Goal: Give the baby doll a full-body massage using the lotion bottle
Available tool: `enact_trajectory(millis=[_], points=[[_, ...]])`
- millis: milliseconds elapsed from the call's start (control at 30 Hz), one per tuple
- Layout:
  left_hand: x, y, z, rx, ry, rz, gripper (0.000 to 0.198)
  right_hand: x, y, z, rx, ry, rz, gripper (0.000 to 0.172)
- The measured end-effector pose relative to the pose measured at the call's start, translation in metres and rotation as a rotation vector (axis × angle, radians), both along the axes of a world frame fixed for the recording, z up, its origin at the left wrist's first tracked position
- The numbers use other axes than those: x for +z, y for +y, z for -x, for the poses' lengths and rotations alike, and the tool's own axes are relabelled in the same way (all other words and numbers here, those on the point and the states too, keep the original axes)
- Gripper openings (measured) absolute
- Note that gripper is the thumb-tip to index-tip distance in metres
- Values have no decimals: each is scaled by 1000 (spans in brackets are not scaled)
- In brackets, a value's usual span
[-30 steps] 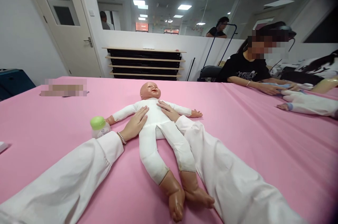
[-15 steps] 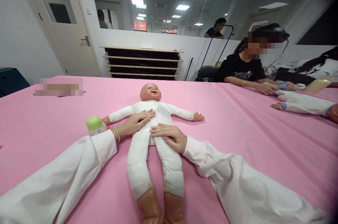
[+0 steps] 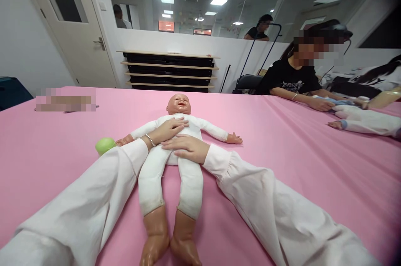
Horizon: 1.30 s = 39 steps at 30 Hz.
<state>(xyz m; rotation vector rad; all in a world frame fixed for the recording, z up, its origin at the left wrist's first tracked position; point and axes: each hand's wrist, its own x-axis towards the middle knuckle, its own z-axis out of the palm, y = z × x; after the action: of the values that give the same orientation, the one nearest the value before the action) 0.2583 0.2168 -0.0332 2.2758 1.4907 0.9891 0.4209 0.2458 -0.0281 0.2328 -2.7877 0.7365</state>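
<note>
Lying face-up on a pink counter (image 3: 297,153), head toward twelve o'clock: one doll (image 3: 194,129). Left hand (image 3: 167,129): flat upon its chest. Right hand (image 3: 190,148): flat upon its belly. Fingers (image 3: 181,124), both hands: extended, slightly spread. Green lid (image 3: 105,145): nine o'clock of doll, near its arm.

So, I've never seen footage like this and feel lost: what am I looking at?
There's no machine here: someone works bare-handed, and every picture comes from one camera worn on their head, looking forward and down. The left hand rests on the chest of a white-bodied doll, the right hand lower, on its belly; neither grips anything. The doll lies face up on a pink cloth, with a green lid near it. A co-worker sits at right.
</note>
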Motion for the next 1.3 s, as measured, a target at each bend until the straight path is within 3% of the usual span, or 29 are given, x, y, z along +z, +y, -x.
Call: enact_trajectory(millis=[400,667,733,833,1033,1133,1300], points=[[-26,-10,10,402,3,40,44,-29,12,-24,-474,56,152,66],[-22,-55,-13,529,54,-60,42,-29,-21,-30,-729,24,281,59],[-19,-63,-20,511,85,-116,39,-25,-24,-25,-706,18,237,57],[-17,-63,-24,385,62,-170,38,-19,-18,-16,-558,-3,136,55],[-20,-46,-7,215,-21,-108,41,-12,24,-11,-357,-23,47,52],[-25,-38,1,175,14,-75,46,-17,42,-11,-355,18,50,54],[-27,-27,2,224,44,8,53,-25,49,-4,-453,21,123,62]])
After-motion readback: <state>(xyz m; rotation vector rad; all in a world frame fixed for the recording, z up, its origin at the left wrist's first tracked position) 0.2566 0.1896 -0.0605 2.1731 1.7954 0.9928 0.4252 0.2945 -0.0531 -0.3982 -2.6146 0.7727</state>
